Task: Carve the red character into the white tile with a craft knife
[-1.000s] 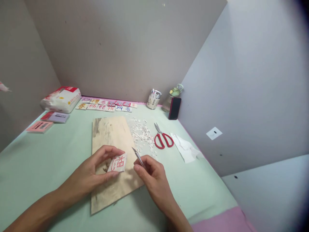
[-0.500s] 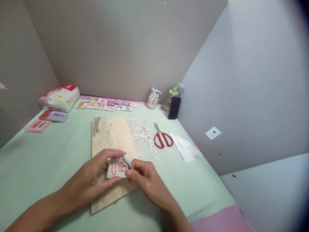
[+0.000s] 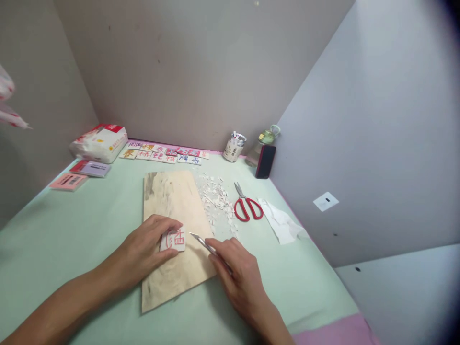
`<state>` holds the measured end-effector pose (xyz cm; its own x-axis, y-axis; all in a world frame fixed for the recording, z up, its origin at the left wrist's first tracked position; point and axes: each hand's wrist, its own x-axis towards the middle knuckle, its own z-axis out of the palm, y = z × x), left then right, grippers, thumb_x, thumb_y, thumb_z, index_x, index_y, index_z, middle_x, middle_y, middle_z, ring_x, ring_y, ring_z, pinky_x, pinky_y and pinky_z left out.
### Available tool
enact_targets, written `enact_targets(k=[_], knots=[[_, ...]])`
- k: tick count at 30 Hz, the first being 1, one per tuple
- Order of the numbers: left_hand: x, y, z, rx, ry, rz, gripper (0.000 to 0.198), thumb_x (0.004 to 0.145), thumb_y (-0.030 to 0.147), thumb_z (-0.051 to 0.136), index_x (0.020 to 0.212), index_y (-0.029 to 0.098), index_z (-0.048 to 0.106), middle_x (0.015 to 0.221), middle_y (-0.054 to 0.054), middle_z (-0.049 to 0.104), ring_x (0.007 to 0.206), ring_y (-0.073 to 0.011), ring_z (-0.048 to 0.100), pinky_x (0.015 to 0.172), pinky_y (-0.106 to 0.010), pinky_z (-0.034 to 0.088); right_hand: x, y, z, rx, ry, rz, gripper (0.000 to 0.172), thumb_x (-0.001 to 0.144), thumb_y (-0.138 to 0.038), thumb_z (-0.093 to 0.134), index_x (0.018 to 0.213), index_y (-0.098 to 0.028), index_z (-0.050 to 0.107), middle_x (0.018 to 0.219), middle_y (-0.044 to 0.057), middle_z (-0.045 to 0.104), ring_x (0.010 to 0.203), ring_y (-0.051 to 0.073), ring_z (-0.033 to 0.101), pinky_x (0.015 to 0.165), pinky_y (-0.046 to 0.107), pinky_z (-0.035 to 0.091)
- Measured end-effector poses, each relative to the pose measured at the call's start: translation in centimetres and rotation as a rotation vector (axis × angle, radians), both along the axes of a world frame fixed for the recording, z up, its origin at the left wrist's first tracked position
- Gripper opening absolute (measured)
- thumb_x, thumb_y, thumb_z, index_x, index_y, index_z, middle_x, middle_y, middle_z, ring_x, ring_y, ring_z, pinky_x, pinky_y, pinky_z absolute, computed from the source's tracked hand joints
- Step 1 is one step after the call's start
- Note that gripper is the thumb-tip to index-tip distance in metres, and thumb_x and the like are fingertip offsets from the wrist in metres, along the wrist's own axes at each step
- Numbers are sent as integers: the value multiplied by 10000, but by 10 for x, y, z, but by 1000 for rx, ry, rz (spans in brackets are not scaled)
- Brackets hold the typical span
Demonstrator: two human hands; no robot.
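A small white block (image 3: 174,240) with red character strokes lies on the wooden board (image 3: 172,201). My left hand (image 3: 153,244) grips it between thumb and fingers at its near and far edges. To the right, my right hand (image 3: 235,268) is closed around a silver craft knife (image 3: 206,246). The knife's blade points up and left, a little apart from the block, above the board.
White shavings (image 3: 217,199) lie right of the board, with red-handled scissors (image 3: 247,206) and a crumpled tissue (image 3: 282,220) beyond. Behind stand lettered blocks (image 3: 158,155), a can (image 3: 234,147), a bottle (image 3: 254,152) and a phone (image 3: 266,162). A tissue pack (image 3: 102,143) sits back left.
The block has gone from being held tilted to lying on the board. My right hand has moved right with the knife, away from the block. The whole view has shifted slightly.
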<state>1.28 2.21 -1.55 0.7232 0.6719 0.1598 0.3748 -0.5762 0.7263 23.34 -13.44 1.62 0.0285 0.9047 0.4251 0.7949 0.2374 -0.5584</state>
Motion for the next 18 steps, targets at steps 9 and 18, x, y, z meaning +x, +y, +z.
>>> enact_targets(k=[9, 18], knots=[[-3, 2, -3, -35, 9, -19, 355, 952, 436, 622, 1285, 313, 597, 1253, -59, 631, 1188, -293, 610, 1029, -453, 507, -8, -8, -11, -115, 90, 16, 255, 1032, -189, 538, 1143, -231, 764, 870, 36, 639, 724, 156, 644, 635, 249, 468], [-3, 1, 2, -41, 18, -25, 345, 960, 438, 617, 1272, 291, 612, 1247, -70, 641, 1181, -294, 612, 1025, -457, 502, -9, -9, -13, -173, 92, -32, 245, 1029, -218, 548, 1104, -238, 780, 841, 25, 632, 700, 149, 641, 617, 245, 454]])
